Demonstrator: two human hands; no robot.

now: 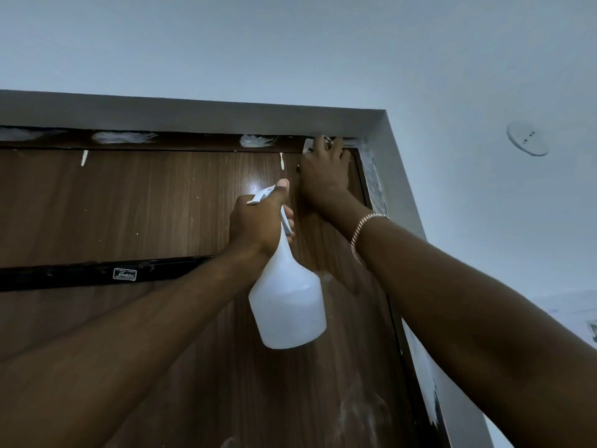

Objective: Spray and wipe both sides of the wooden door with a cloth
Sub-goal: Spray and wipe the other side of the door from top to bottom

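Head view looked steeply up along the pale wall (290, 43) to the top of the door (145, 205), shut in its grey frame (226, 116). White smears (124, 137) dotted the dark strip above the door, and a black bar (80, 274) with a small label crossed its left part. Both arms reached up. The left hand (255, 221) gripped the neck of a white spray bottle (287, 305), thumb on top of the nozzle, which pointed at the wood. The right hand (324, 176) lay against the door's upper right corner, fingertips at the frame over a white scrap (308, 144), perhaps the cloth. I could not tell whether it gripped or only pressed. A bracelet (363, 226) circled that wrist. A round fitting (527, 139) sat on the wall at right.
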